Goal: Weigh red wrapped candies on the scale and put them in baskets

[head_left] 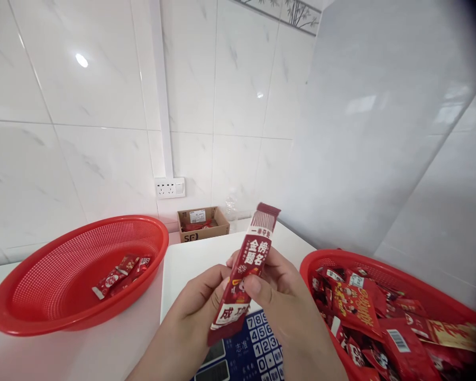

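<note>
Right hand (pixel 287 299): pinched the packet, thumb laid flat on its front face; fingers behind were largely hidden.
Left hand (pixel 198 296): gripped the packet along its left side; full contact behind it could not be determined.
Red packet (pixel 244 267): sat between both hands above the keypad panel, tilted, top end leaning far and right, printed face toward the camera.
Slip hazard: if the right thumb slackened, the glossy-looking wrapper could have slid down onto the panel.
Pressure hazard: excess squeeze could have creased the wrapper or strained its end seal.
Keypad panel (pixel 265 344): lay below the hands, blue with white keys, partly covered by them. A dropped packet or low wrist could have pressed a key.
Right basket (pixel 353 256): stood at near right, heaped with red packets (pixel 400 346). A knock from the right forearm could have spilled the upper ones.
Left basket (pixel 63 259): stood at left, a few small packets (pixel 113 278) at its right side.
Carton (pixel 210 233): stood beyond the panel, red items inside.
Clear bottle (pixel 230 203): stood just right of the carton.
Wall socket (pixel 170 187): was mounted on the far tiled wall (pixel 103 164).
</note>
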`<action>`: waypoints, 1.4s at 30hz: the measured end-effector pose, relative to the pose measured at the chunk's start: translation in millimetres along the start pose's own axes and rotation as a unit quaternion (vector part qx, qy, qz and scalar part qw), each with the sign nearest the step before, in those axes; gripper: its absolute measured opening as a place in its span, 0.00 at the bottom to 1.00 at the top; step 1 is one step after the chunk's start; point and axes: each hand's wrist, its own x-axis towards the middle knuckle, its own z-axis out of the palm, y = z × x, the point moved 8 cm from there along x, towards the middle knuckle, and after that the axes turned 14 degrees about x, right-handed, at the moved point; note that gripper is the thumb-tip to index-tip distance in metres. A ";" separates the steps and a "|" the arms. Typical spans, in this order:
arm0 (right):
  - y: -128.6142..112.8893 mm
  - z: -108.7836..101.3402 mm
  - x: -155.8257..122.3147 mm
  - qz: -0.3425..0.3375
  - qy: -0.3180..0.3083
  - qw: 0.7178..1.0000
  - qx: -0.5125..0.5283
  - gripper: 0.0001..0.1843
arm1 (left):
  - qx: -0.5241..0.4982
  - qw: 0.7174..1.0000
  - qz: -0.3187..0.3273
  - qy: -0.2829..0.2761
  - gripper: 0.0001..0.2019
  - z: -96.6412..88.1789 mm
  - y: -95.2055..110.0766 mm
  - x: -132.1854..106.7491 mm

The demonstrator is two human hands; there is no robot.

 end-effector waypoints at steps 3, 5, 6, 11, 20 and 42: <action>-6.5 -7.0 -1.0 -0.040 0.048 0.997 -0.033 0.17 | 0.046 0.995 0.047 0.073 0.23 -12.4 5.0 -0.3; -4.9 -7.4 -1.6 -0.033 0.052 0.997 -0.041 0.16 | 0.056 0.993 0.066 0.084 0.26 -16.3 5.4 -0.5; -3.8 -6.9 -2.0 -0.027 0.049 0.997 -0.045 0.16 | 0.051 0.993 0.071 0.074 0.26 -16.0 5.0 -0.4; -3.3 -1.8 -3.5 -0.019 0.020 0.997 -0.065 0.15 | 0.010 0.998 0.060 0.015 0.14 -5.6 5.0 -1.1; -15.5 -8.5 -5.7 -0.097 0.047 0.985 -0.138 0.17 | -0.024 0.998 0.006 0.056 0.18 -3.1 1.9 -6.2; -10.2 -8.9 -4.5 -0.058 0.051 0.988 -0.132 0.16 | 0.057 0.997 0.028 0.045 0.21 -6.0 5.2 -4.8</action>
